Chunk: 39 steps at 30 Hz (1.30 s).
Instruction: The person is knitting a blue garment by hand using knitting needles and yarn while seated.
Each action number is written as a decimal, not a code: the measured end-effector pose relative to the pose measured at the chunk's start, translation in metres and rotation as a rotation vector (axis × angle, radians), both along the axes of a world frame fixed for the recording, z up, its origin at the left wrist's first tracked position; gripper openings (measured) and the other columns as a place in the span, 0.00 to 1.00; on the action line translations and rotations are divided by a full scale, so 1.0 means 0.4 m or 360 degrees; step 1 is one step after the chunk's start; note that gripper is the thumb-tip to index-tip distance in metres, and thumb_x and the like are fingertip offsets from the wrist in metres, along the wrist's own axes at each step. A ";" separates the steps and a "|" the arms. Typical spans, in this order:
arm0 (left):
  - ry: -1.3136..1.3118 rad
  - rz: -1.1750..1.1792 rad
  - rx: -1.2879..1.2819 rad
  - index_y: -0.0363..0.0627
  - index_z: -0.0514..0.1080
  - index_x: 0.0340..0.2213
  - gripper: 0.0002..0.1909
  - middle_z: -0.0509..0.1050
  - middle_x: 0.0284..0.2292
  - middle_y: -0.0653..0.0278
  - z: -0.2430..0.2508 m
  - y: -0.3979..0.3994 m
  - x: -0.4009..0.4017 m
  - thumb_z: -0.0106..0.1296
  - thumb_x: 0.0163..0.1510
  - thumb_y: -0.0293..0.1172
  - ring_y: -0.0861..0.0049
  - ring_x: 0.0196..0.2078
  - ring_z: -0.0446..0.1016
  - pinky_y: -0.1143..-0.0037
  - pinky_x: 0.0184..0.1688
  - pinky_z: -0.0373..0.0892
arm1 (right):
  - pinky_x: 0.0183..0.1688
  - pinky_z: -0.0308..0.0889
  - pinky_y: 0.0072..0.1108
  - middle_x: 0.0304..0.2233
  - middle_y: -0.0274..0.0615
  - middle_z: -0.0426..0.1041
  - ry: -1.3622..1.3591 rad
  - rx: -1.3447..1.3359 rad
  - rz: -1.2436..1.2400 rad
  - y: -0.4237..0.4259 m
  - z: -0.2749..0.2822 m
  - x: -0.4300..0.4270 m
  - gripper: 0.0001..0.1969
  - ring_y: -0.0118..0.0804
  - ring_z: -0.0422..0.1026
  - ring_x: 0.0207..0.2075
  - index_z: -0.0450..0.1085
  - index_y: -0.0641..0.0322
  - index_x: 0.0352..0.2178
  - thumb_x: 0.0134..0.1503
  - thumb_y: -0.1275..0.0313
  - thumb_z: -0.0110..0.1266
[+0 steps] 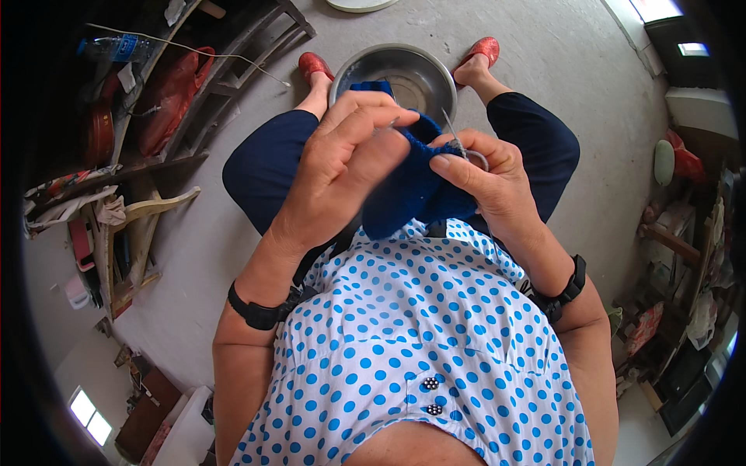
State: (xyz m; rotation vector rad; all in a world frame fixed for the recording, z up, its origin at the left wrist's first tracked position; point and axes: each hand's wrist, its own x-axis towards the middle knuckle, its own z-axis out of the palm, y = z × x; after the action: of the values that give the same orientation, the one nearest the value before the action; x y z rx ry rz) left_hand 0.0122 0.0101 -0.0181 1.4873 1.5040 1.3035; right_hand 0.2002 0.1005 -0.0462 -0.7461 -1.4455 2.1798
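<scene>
A piece of dark blue knitting [402,192] hangs between my two hands above my lap. My left hand [349,157] is raised at its left edge, fingers bent; a small metallic tip shows between thumb and forefinger, and the thumb is blurred. My right hand [486,169] pinches the knitting's upper right edge, where a thin knitting needle [449,122] points up with grey yarn [478,156] looped by it. Below and beyond the hands, a metal basin [428,67] stands on the floor, with a blue item [373,87] at its left inside.
Wooden shelving [224,87] with a red plastic bag [175,99] and a plastic bottle [119,48] lies at the left. A round pale object [361,4] is at the top edge. Cluttered shelves [670,242] stand at the right, beside a pale green gourd [663,163].
</scene>
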 end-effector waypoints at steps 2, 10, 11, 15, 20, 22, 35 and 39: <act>0.0131 -0.0012 0.0060 0.38 0.72 0.41 0.13 0.67 0.34 0.62 0.022 0.000 -0.007 0.47 0.57 0.33 0.81 0.35 0.68 0.82 0.35 0.65 | 0.18 0.47 0.06 0.17 0.24 0.68 0.0002 0.0008 -0.0020 -0.001 -0.003 0.002 0.07 0.10 0.58 0.16 0.75 0.60 0.34 0.54 0.71 0.57; 0.0442 0.0020 0.0034 0.40 0.71 0.34 0.05 0.73 0.22 0.62 0.040 -0.007 0.019 0.50 0.54 0.26 0.76 0.22 0.74 0.80 0.23 0.68 | 0.17 0.44 0.07 0.15 0.23 0.66 -0.0024 0.0093 -0.0058 -0.003 0.005 0.002 0.06 0.11 0.56 0.15 0.75 0.59 0.34 0.54 0.71 0.57; 0.0460 0.0045 0.0022 0.40 0.70 0.33 0.04 0.73 0.21 0.63 0.041 -0.008 0.022 0.50 0.54 0.25 0.76 0.20 0.74 0.80 0.22 0.68 | 0.17 0.44 0.07 0.15 0.23 0.66 -0.0043 0.0140 -0.0064 -0.003 0.006 0.002 0.06 0.11 0.56 0.15 0.75 0.59 0.33 0.54 0.71 0.57; 0.0582 -0.0010 -0.0014 0.43 0.68 0.30 0.04 0.73 0.21 0.64 0.042 -0.007 0.024 0.53 0.52 0.23 0.75 0.21 0.75 0.80 0.21 0.69 | 0.17 0.44 0.08 0.14 0.23 0.65 -0.0057 0.0206 -0.0087 -0.004 0.007 0.001 0.06 0.11 0.55 0.14 0.75 0.59 0.33 0.54 0.71 0.57; 0.0636 -0.0016 -0.0007 0.42 0.68 0.29 0.04 0.72 0.21 0.63 0.042 -0.004 0.023 0.53 0.51 0.22 0.74 0.21 0.74 0.80 0.21 0.68 | 0.17 0.44 0.08 0.14 0.22 0.65 -0.0095 0.0252 -0.0110 -0.006 0.001 -0.001 0.06 0.11 0.55 0.15 0.75 0.59 0.33 0.54 0.70 0.58; 0.0624 -0.0012 -0.0005 0.41 0.68 0.28 0.04 0.72 0.21 0.62 0.041 -0.004 0.024 0.53 0.50 0.22 0.73 0.21 0.74 0.79 0.21 0.68 | 0.17 0.44 0.09 0.14 0.22 0.65 -0.0100 0.0280 -0.0110 -0.008 0.000 -0.002 0.07 0.11 0.55 0.15 0.75 0.59 0.33 0.54 0.70 0.58; 0.0641 -0.0008 -0.0034 0.41 0.68 0.28 0.04 0.72 0.22 0.61 0.034 -0.006 0.026 0.53 0.50 0.21 0.71 0.22 0.75 0.78 0.22 0.69 | 0.17 0.43 0.09 0.14 0.24 0.65 -0.0122 0.0372 -0.0119 -0.010 -0.004 -0.001 0.07 0.12 0.54 0.14 0.75 0.60 0.33 0.54 0.69 0.57; 0.0706 -0.0006 -0.0024 0.41 0.68 0.28 0.04 0.71 0.21 0.62 0.031 -0.005 0.024 0.53 0.50 0.21 0.71 0.21 0.74 0.78 0.21 0.69 | 0.17 0.44 0.09 0.14 0.24 0.65 -0.0121 0.0356 -0.0100 -0.009 -0.004 -0.001 0.07 0.12 0.54 0.14 0.75 0.60 0.33 0.54 0.69 0.57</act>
State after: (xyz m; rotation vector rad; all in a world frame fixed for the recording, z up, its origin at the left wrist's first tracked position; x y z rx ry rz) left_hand 0.0219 0.0080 -0.0055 1.8528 1.7739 0.9952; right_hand 0.1997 0.0967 -0.0478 -0.7895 -1.6475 1.9216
